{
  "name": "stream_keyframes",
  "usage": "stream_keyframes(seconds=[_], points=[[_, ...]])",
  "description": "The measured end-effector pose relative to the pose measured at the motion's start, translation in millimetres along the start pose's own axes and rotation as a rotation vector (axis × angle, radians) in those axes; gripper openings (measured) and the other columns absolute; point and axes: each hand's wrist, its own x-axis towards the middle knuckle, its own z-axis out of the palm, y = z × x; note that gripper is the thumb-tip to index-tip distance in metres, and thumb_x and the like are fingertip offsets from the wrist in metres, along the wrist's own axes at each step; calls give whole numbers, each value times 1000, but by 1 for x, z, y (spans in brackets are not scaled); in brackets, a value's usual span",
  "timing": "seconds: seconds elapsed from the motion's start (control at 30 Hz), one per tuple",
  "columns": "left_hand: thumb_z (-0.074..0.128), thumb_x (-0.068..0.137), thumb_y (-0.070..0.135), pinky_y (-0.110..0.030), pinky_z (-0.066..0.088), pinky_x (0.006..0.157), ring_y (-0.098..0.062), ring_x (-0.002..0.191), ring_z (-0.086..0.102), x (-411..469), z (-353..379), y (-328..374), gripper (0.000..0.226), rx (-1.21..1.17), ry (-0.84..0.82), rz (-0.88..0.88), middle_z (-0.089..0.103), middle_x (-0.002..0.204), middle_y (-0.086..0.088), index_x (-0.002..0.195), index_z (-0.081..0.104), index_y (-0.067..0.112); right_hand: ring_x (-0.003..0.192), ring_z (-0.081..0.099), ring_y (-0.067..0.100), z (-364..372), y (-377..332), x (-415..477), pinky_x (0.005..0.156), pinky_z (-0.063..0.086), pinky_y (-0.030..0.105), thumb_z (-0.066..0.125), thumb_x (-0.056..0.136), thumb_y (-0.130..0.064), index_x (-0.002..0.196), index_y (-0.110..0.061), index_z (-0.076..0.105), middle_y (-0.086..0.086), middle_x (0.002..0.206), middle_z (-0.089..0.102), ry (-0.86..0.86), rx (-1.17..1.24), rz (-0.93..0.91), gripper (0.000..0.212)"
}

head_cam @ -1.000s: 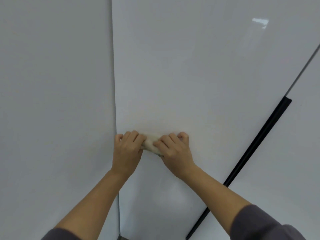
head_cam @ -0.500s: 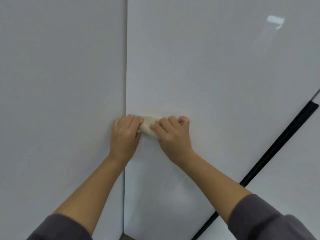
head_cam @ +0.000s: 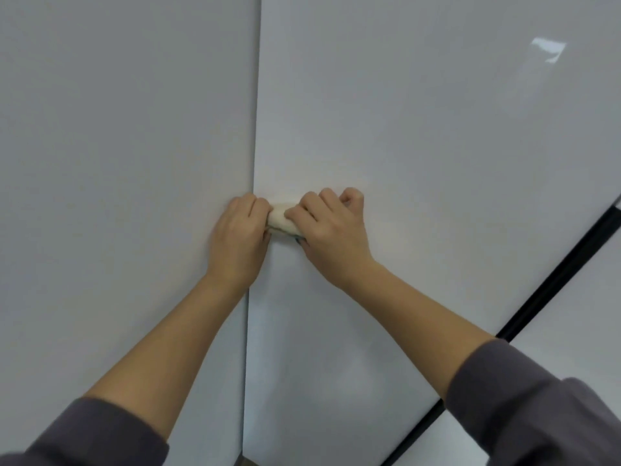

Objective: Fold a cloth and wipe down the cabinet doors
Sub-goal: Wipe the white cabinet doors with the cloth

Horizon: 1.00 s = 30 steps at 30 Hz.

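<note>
With your left hand (head_cam: 240,237) and right hand (head_cam: 331,233) both curled around the folded cloth (head_cam: 280,222), pinned against the cabinet door (head_cam: 420,146) just right of the seam (head_cam: 257,129), press evenly and wipe in straight overlapping passes so no patch is missed.

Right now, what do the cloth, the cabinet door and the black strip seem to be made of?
Cloth: soft cream fabric, seemingly; it bunches into a roll gripped by the left hand and right hand. Cabinet door: smooth glossy white panel, perhaps lacquer or laminate; a bright reflection shows. Black strip: dull finish, plastic or metal, unclear.
</note>
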Motion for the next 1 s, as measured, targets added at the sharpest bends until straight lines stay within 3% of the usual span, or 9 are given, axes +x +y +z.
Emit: stream_keyframes(seconds=[0.13, 0.23, 0.33, 0.63, 0.8, 0.9, 1.0], points=[[56, 65, -14, -41, 43, 58, -30, 74, 51, 20, -7, 9, 25, 16, 63, -10, 58, 84, -15, 85, 58, 1, 62, 48, 23, -1, 3, 5, 69, 25, 35, 65, 76, -4, 74, -17, 67, 1, 67, 54, 37, -2, 40, 14], [59, 71, -12, -44, 52, 81, -34, 96, 61, 5, -1, 6, 37, 2, 61, 15, 64, 108, -19, 106, 62, -4, 61, 47, 23, 2, -2, -1, 68, 26, 35, 66, 78, -3, 72, -18, 66, 1, 66, 52, 50, -21, 45, 15], [61, 82, -7, -33, 46, 97, -29, 116, 59, -17, 6, 2, 42, -28, 48, -3, 59, 128, -18, 123, 59, -3, 61, 47, 22, 6, -6, -8, 67, 28, 34, 65, 79, -3, 71, -19, 66, -1, 65, 53, 59, -34, 45, 19], [72, 76, -9, -26, 47, 93, -21, 116, 61, -100, 44, -11, 51, -4, -36, -114, 59, 130, -14, 125, 60, -1, 61, 47, 21, 30, -34, -73, 66, 32, 34, 60, 85, -1, 72, -21, 66, -3, 68, 57, -4, -12, -47, 25], [78, 69, -10, -31, 55, 80, -25, 107, 66, -155, 69, -15, 54, -7, -82, -148, 63, 124, -15, 120, 63, -2, 63, 47, 21, 45, -55, -124, 67, 31, 34, 59, 84, -1, 72, -20, 65, -1, 68, 56, -72, 11, -103, 24], [69, 77, -7, -40, 57, 81, -29, 106, 66, -156, 75, -20, 43, -18, -9, -110, 64, 122, -18, 119, 63, -4, 63, 46, 22, 49, -57, -128, 67, 29, 34, 57, 82, -1, 72, -20, 65, -1, 67, 54, -14, 36, -88, 24], [51, 86, 3, -39, 52, 88, -31, 110, 64, -134, 68, -24, 37, -27, 99, -66, 63, 123, -19, 121, 61, -3, 64, 50, 24, 49, -52, -106, 68, 26, 35, 67, 74, -3, 74, -19, 67, 0, 70, 58, 65, 25, -70, 16]])
